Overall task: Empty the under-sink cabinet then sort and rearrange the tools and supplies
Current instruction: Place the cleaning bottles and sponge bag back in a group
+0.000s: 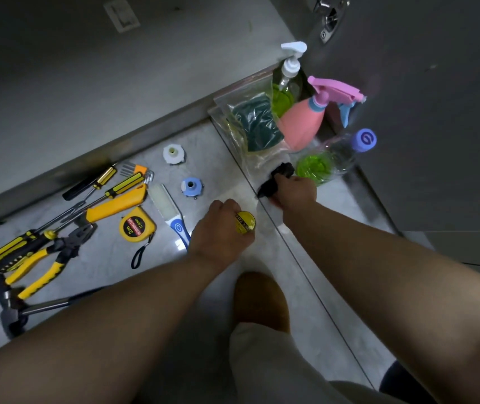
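Observation:
My left hand [221, 231] grips a yellow roll of tape [245, 223] just above the marble floor. My right hand [294, 193] is closed on a black cloth-like thing [276, 179] near a clear bottle of green liquid with a purple cap [335, 158]. Tools lie in a row at the left: screwdrivers [110, 182], a yellow utility knife [116, 204], a yellow tape measure [136, 225], yellow-handled pliers [46, 260], a hammer [29, 310], a blue-handled brush [171, 217]. A white fitting [172, 153] and a blue fitting [191, 186] sit beyond them.
A pink spray bottle [305, 121], a pump bottle of green liquid [287, 88] and plastic bags holding a dark green scouring pad [255, 123] stand at the cabinet's foot. The grey cabinet door [437, 112] hangs at the right. My knee [259, 301] is below the hands.

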A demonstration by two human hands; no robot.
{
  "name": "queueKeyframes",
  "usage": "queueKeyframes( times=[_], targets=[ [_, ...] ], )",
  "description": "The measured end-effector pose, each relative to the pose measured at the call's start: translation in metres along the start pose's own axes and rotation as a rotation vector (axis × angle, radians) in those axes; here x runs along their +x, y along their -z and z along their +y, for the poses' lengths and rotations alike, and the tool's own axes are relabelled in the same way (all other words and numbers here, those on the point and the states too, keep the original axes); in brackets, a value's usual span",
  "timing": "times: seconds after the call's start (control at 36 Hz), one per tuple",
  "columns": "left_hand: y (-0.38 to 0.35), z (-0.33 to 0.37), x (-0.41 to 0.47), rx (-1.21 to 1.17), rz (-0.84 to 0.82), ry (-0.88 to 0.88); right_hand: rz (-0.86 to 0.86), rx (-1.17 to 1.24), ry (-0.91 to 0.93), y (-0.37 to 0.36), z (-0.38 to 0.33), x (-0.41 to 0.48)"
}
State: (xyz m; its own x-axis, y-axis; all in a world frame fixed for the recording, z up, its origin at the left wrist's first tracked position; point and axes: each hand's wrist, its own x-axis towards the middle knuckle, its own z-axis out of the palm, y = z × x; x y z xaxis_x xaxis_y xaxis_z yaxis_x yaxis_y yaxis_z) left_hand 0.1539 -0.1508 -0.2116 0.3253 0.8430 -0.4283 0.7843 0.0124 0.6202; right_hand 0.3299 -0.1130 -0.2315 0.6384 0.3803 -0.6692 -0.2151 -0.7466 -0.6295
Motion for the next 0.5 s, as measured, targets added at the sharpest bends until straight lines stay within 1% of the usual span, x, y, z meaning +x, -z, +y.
queueKeyframes(
  times=[0.11,0.17,0.22,0.25,0.33,0.36,0.39,0.44,0.5],
  targets=[
    [0.007,-0.002,0.004,-0.173,0.033,0.025,0.043,0.049,0.048,-0.007,0.002,0.001],
    [0.008,-0.001,0.005,-0.253,0.038,0.02,0.04,0.098,0.052,-0.006,0.008,-0.007],
    [0.006,0.003,0.005,-0.288,0.056,0.001,0.02,0.075,0.036,-0.001,0.015,-0.023],
    [0.005,0.005,0.005,-0.297,0.067,-0.016,-0.03,0.053,0.033,0.002,0.018,-0.034],
    [0.001,0.009,0.005,-0.298,0.079,-0.052,-0.326,-0.053,0.042,0.015,0.027,-0.065],
    [0.0,0.01,0.005,-0.294,0.074,-0.053,-0.393,-0.114,0.054,0.02,0.03,-0.072],
    [-0.001,0.01,0.005,-0.295,0.065,-0.054,-0.416,-0.159,0.074,0.023,0.034,-0.075],
    [-0.002,0.011,0.003,-0.302,0.039,-0.062,-0.369,-0.18,0.1,0.028,0.038,-0.076],
    [-0.001,0.009,0.0,-0.283,0.017,-0.073,-0.285,-0.106,0.046,0.029,0.039,-0.07]
  ],
)
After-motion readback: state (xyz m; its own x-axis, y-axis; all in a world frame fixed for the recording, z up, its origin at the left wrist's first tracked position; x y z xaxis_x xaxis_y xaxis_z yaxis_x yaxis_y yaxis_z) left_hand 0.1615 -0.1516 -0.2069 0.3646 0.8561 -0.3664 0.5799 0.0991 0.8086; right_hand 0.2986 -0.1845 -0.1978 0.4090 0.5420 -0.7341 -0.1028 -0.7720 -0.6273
